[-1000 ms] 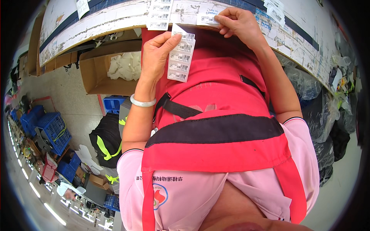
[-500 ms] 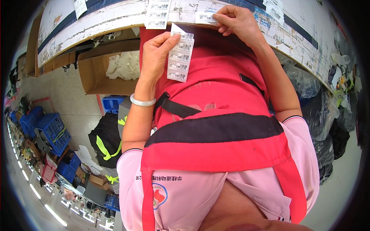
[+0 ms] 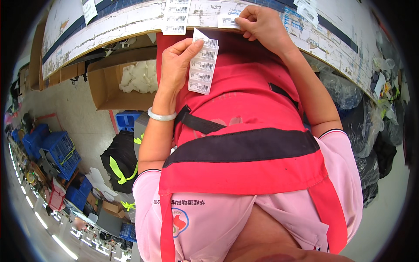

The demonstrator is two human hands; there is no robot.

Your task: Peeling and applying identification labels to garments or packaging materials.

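Observation:
My left hand (image 3: 178, 61) is closed, thumb over fingers, on the upper end of a strip of white barcode labels (image 3: 202, 65). This strip hangs in front of my red apron, its top corner bent into a point. At the table's near edge, the fingers of my right hand (image 3: 264, 28) are pinched at the right end of a small white barcode label (image 3: 228, 21), which lies flat against the tabletop. Between the hands, another label strip (image 3: 175, 19) lies on the table and reaches its front edge.
The worn white table (image 3: 122, 27) spans the top of the view. Several loose labels (image 3: 307, 12) lie on its right side. Below left stands a cardboard box (image 3: 102, 89) with white paper scraps. Blue crates (image 3: 61, 153) are farther left; plastic-wrapped bundles (image 3: 355, 126) stand at right.
Very little differs. The right hand and the label at its fingertips sit slightly farther left, and the whole view has shifted a little. The left hand keeps its grip on the strip.

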